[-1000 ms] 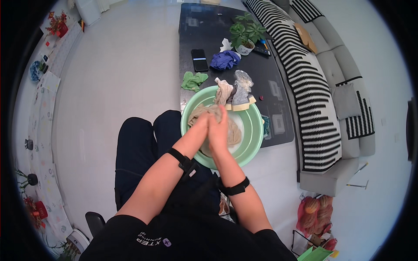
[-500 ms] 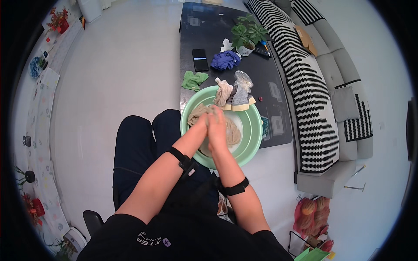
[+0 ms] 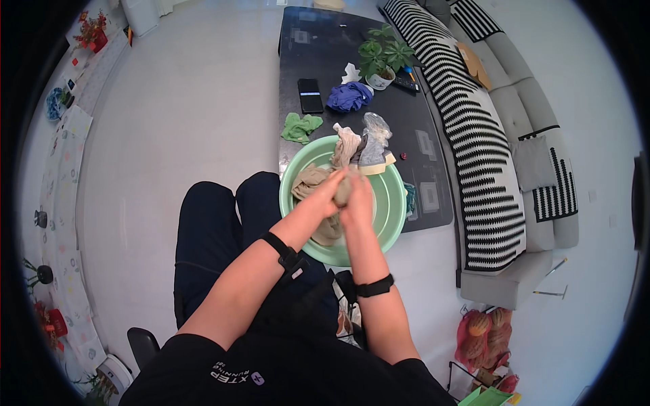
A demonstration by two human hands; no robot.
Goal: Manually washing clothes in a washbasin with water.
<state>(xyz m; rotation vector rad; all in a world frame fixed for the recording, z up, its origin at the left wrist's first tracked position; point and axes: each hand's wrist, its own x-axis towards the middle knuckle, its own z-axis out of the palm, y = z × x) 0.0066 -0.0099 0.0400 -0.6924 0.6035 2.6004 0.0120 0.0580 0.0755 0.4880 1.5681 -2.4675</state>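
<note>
A light green basin point(image 3: 391, 220) sits before me, overlapping the near end of the dark table. Wet-looking beige cloth point(image 3: 328, 233) lies in it, with more bunched against its left wall. Above the basin's middle, my left hand point(image 3: 328, 194) and my right hand point(image 3: 359, 197) press together around a wad of the beige cloth point(image 3: 343, 192); both are closed on it, and some fingers are blurred or hidden. A beige-and-white cloth point(image 3: 346, 143) and a grey cloth with a cream edge point(image 3: 373, 160) hang over the far rim.
On the dark table point(image 3: 318, 51) lie a green cloth point(image 3: 300, 127), a phone point(image 3: 310, 96), a crumpled blue cloth point(image 3: 349, 97) and a remote point(image 3: 406, 82) beside a potted plant point(image 3: 380, 80). A grey sofa point(image 3: 504, 291) runs along the right. Red net bags point(image 3: 477, 338) stand near its end.
Both hands have shifted slightly right and parted a little. A beige wad now shows between them, and the cloth's right part has been gathered up from the basin's bottom.
</note>
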